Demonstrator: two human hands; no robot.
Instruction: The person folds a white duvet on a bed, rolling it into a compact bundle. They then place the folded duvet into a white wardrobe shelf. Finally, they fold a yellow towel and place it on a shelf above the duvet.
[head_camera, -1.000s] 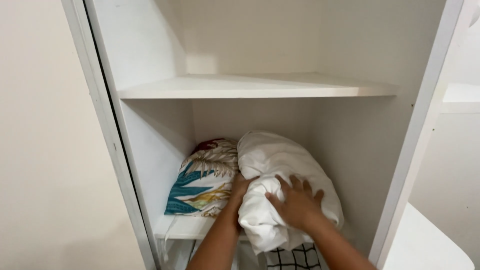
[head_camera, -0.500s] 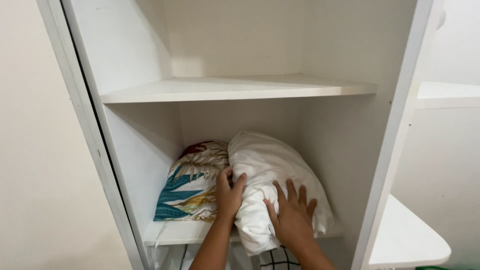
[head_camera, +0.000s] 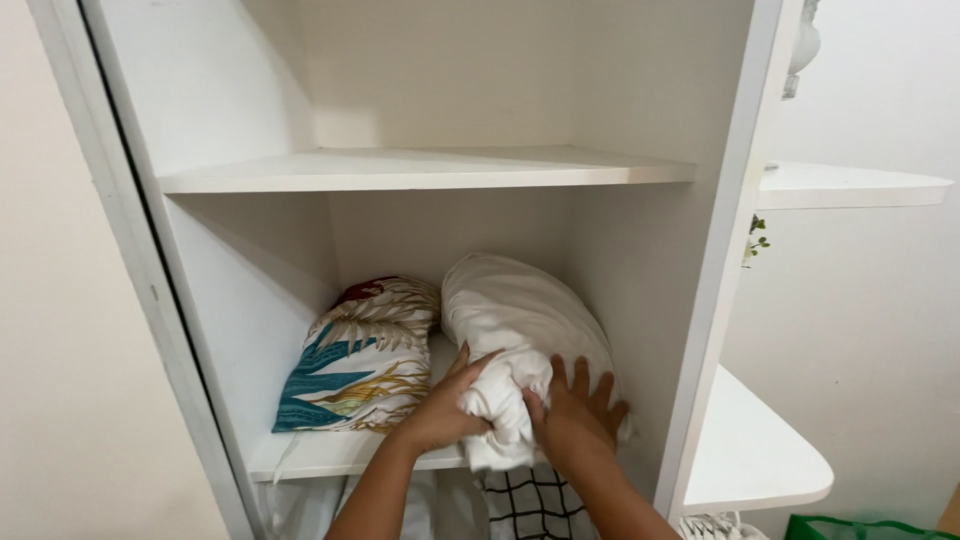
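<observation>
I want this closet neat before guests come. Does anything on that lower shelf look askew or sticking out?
Yes. The white bundle hangs over the lower shelf front edge, where the left hand and right hand press it. The leaf-print pillow leans tilted against it.

leaf-print cushion (head_camera: 355, 360), upper shelf (head_camera: 420, 170), green bag (head_camera: 860, 526)

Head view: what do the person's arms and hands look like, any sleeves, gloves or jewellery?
Both forearms come up from the bottom edge bare: no sleeves show. The left hand and right hand wear no gloves, and no rings, watch or bracelet can be seen on what shows. Nails look short and unpainted, though they are small in this view.
</observation>
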